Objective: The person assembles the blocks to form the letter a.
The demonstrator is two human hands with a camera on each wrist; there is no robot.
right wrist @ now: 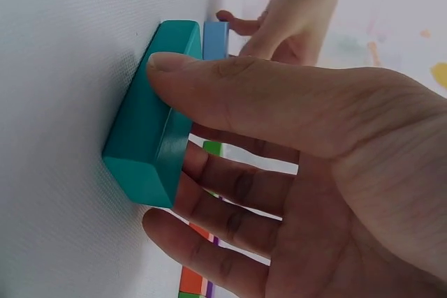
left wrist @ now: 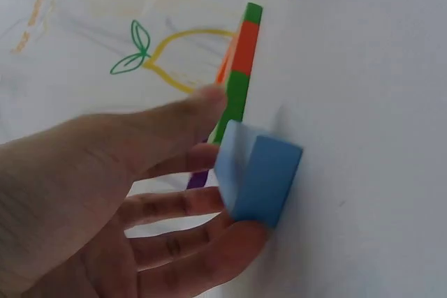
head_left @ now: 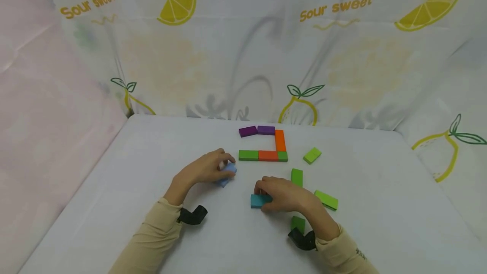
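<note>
In the head view my left hand [head_left: 208,167] holds a light blue block [head_left: 227,174] on the table, left of the middle. Its fingers are bent about the block [left wrist: 262,176] in the left wrist view, the little finger at its lower edge. My right hand [head_left: 285,195] grips a teal block [head_left: 259,201] lying on the white surface. The right wrist view shows the thumb on one long face of the teal block [right wrist: 150,123] and the fingers along the opposite side. Part of that block is covered by the hand in the head view.
Beyond the hands, purple blocks [head_left: 266,130], an orange block [head_left: 280,140], a red-orange block [head_left: 268,155] and green blocks [head_left: 248,155] form a bent line. Lime blocks [head_left: 326,200] lie to the right. A dark green block [head_left: 298,224] sits beside the right wrist.
</note>
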